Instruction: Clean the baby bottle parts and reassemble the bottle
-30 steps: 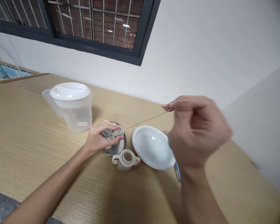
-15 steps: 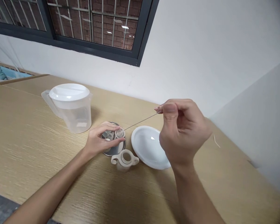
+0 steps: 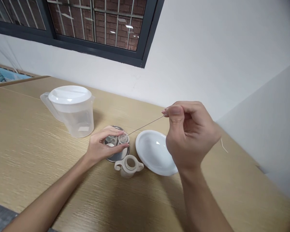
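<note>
And there's your clear pitcher (image 3: 77, 119), upright under its white lid (image 3: 70, 94), handle (image 3: 49, 104) out to your left! A glossy white bowl (image 3: 151, 151) sits right of it on your wooden tabletop (image 3: 91, 199). Up ahead, a dark-framed window (image 3: 87, 30) shows you bars (image 3: 105, 24) and brick (image 3: 111, 24); bluish items (image 3: 12, 73) lie far left, a thin white strip (image 3: 223, 146) right.

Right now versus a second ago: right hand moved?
Yes: the right hand has shifted left in view against the window frame, covering more of the white bowl.
</note>
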`<act>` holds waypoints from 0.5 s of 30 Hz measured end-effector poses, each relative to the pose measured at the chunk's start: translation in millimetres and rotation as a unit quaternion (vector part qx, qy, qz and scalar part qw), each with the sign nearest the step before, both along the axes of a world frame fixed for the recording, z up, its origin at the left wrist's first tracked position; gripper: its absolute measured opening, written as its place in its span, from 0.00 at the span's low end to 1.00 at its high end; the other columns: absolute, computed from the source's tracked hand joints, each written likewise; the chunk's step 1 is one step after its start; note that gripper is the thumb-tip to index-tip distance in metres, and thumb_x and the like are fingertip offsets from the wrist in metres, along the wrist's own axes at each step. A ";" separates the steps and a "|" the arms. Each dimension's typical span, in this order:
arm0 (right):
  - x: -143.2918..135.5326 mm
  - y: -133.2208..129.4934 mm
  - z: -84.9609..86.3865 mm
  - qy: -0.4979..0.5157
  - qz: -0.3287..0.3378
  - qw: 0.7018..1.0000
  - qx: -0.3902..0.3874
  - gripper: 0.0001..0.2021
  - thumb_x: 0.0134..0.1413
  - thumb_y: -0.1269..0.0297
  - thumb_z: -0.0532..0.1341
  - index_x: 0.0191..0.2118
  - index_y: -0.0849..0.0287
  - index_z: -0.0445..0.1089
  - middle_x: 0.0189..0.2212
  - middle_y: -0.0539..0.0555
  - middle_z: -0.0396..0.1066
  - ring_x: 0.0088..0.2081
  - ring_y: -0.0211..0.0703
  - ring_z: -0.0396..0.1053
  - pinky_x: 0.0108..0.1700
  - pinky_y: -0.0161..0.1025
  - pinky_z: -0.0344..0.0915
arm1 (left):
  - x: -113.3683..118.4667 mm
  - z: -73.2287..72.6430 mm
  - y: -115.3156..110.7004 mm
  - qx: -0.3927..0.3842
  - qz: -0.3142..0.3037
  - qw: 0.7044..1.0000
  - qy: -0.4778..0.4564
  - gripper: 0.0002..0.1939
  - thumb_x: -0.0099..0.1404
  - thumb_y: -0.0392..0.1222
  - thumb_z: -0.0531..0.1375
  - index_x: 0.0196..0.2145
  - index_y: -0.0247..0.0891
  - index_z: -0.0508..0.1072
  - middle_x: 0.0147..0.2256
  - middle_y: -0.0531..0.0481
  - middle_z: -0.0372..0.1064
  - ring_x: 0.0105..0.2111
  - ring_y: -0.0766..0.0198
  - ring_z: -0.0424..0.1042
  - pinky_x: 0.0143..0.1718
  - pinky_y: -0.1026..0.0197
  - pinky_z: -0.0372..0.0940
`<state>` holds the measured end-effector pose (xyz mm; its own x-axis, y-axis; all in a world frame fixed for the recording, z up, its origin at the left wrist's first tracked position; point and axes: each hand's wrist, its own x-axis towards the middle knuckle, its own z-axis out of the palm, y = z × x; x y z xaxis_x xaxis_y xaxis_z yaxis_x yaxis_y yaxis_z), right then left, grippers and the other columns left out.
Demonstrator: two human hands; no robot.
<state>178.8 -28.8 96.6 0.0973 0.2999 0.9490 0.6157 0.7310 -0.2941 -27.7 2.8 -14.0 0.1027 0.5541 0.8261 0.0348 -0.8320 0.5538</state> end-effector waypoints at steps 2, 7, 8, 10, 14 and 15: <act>-0.2 0.2 0.1 -0.016 -0.002 1.000 0.006 0.06 0.63 0.73 0.62 0.34 0.58 0.72 0.31 0.52 0.72 0.35 0.42 0.73 0.36 0.45 0.71 | 0.2 -0.2 0.2 -0.002 0.000 1.000 0.003 0.23 0.50 0.30 0.76 0.45 0.40 0.81 0.38 0.42 0.81 0.38 0.55 0.79 0.40 0.51 0.74; -1.0 -0.6 0.5 -0.026 -0.009 0.999 0.025 0.05 0.62 0.73 0.64 0.38 0.57 0.77 0.37 0.54 0.75 0.41 0.44 0.75 0.40 0.45 0.73 | 1.0 -0.4 0.1 -0.006 0.003 1.000 0.005 0.22 0.50 0.31 0.76 0.44 0.40 0.81 0.38 0.43 0.81 0.38 0.55 0.79 0.40 0.51 0.74; -1.4 -1.3 0.5 -0.025 -0.010 0.999 0.022 0.06 0.62 0.73 0.64 0.39 0.56 0.78 0.37 0.53 0.76 0.40 0.42 0.75 0.40 0.45 0.74 | 1.2 -0.3 -0.1 -0.007 0.002 1.000 0.006 0.22 0.51 0.31 0.76 0.44 0.40 0.81 0.38 0.43 0.81 0.38 0.55 0.79 0.40 0.51 0.74; -2.7 -3.0 0.2 -0.020 -0.003 1.000 0.010 0.08 0.62 0.73 0.64 0.42 0.55 0.78 0.35 0.51 0.76 0.36 0.39 0.75 0.37 0.43 0.74 | 1.5 -0.2 -0.3 -0.005 -0.002 1.000 0.005 0.23 0.51 0.31 0.76 0.45 0.40 0.81 0.38 0.43 0.81 0.38 0.55 0.79 0.40 0.52 0.74; -6.4 -6.3 -1.1 0.021 0.025 0.999 -0.012 0.15 0.62 0.74 0.63 0.52 0.52 0.74 0.32 0.48 0.75 0.32 0.38 0.74 0.34 0.41 0.74 | 2.3 -0.3 -1.1 -0.009 -0.004 1.000 -0.002 0.24 0.50 0.30 0.76 0.45 0.41 0.81 0.39 0.43 0.82 0.39 0.55 0.79 0.41 0.52 0.75; -7.4 -6.5 -1.9 0.026 0.029 0.999 -0.017 0.16 0.62 0.74 0.64 0.54 0.52 0.73 0.32 0.48 0.75 0.32 0.38 0.74 0.34 0.41 0.75 | 2.5 -0.3 -1.4 -0.014 -0.005 1.000 -0.005 0.24 0.50 0.30 0.76 0.46 0.41 0.81 0.39 0.43 0.82 0.39 0.55 0.80 0.41 0.52 0.75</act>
<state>171.4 -35.3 94.7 0.1279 0.3387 0.9322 0.5564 0.7536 -0.3501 -25.2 1.4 -14.3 0.0995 0.5756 0.8116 0.0211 -0.8167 0.5767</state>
